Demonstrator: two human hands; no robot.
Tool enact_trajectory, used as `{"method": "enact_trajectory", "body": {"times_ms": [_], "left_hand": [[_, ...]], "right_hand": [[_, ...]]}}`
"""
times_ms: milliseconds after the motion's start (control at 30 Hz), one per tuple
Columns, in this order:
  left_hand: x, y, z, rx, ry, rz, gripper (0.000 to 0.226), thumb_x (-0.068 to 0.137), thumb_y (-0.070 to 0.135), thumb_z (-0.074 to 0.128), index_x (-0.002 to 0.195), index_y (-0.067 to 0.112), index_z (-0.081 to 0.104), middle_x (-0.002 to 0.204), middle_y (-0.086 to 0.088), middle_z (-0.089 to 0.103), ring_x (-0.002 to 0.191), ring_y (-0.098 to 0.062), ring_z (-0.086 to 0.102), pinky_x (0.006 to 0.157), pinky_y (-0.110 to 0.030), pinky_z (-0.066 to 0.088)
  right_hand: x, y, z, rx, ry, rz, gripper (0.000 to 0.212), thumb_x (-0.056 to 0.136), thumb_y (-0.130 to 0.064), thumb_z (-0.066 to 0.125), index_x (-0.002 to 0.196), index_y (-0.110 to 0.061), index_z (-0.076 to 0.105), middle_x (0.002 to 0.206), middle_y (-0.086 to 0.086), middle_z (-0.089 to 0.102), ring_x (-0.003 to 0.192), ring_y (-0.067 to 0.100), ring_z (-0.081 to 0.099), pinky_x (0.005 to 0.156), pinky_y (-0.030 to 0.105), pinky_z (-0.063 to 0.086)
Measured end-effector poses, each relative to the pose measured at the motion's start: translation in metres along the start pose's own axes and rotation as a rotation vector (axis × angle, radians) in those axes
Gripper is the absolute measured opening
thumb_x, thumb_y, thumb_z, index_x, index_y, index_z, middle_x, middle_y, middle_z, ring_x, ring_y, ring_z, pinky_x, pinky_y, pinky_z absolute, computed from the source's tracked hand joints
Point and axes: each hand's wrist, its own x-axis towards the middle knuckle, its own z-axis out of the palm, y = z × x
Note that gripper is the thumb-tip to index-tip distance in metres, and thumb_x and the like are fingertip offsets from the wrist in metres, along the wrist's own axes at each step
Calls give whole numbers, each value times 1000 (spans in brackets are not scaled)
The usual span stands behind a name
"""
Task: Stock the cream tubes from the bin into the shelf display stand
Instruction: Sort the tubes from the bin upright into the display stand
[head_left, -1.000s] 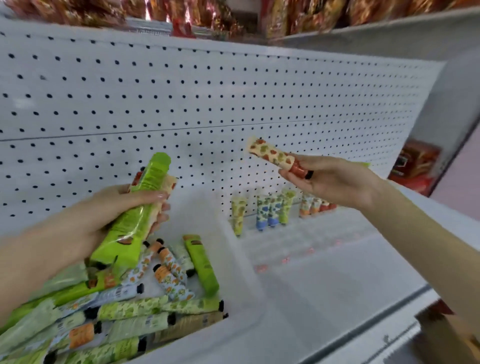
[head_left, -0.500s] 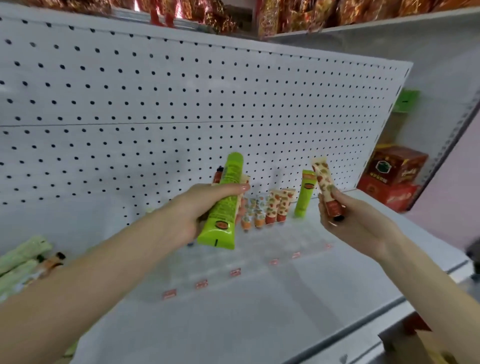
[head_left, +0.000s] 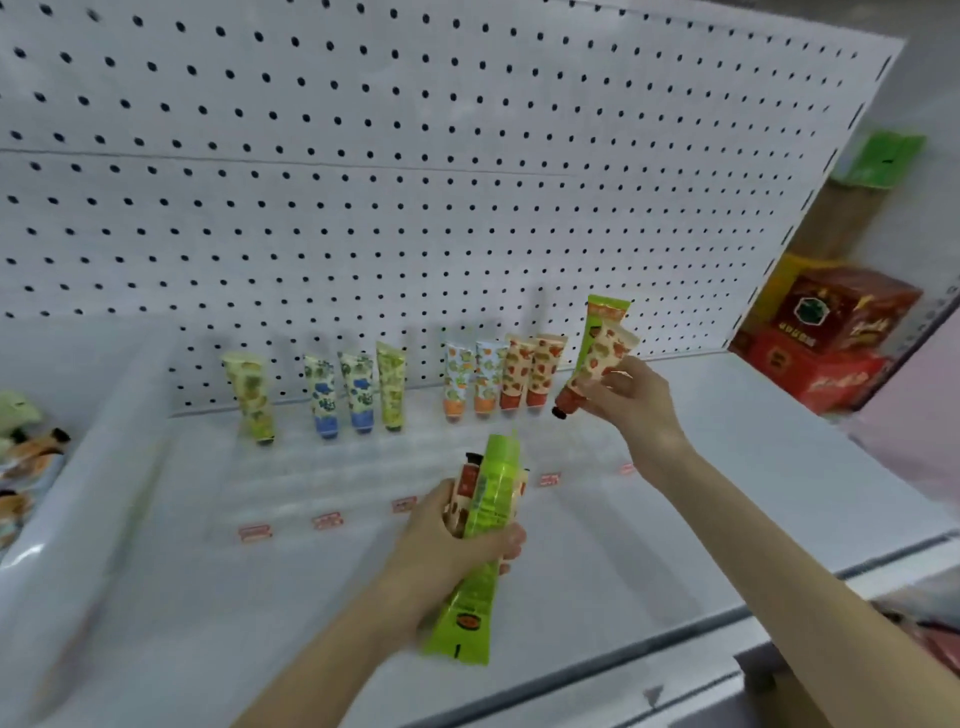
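My right hand grips a red strawberry-print cream tube, cap down, just right of the red tubes in the clear display stand. A tall green tube stands right behind it. Several tubes stand upright in the stand's back row against the pegboard. My left hand holds a bunch of tubes, a big green one foremost, over the shelf in front of the stand. The white bin sits at the left with tubes showing inside.
The white pegboard wall backs the shelf. Red boxes are stacked on the neighbouring shelf at the right. Small red price labels line the stand's front. The shelf's front edge runs across the lower right.
My view has swung right, away from the bin. My right hand has carried the strawberry tube to the back row's right end; my left hand has dropped lower with its bunch.
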Motion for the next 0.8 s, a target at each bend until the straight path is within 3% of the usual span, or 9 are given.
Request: {"method": "enact_trajectory", "body": {"times_ms": [167,300,433,667,800], "left_hand": [[4,-11,1,-16,53,36,38,76,5,77,108,8,56,92,-12,74,83,-27,73,65,-31,57],[4,-14,-3,-30,48,68,38,78,7,74,111,9,56,94,-11,74,85,-26,73,71,-37,57],[3,-17,-6,-72,39,83,36,79,10,71,112,13,57,92,-10,75,87,-26,72,79,-41,57],[3,-18,-7,-127,19,86,35,81,10,70,113,11,56,93,-13,75,87,-26,73,67,-32,56],[4,-18,-7,-142,8,91,35,81,10,70,113,12,56,94,-12,75,87,-26,72,71,-33,58]], "right_hand": [[22,16,9,-139,-13,-95,20,81,-6,71,89,-21,60,91,-2,67,95,30,66,83,46,56],[28,26,15,-243,28,-136,19,80,-9,72,94,-15,61,91,-1,66,85,22,67,80,42,57],[29,33,15,-337,60,-177,22,78,-12,75,96,-14,62,91,-3,65,82,13,63,79,32,54],[31,42,20,-417,52,-184,28,76,-14,78,97,-12,59,88,-2,64,77,11,61,64,11,45],[32,44,20,-445,46,-200,32,75,-15,79,99,-10,58,87,-1,62,72,6,59,63,11,44]]}}
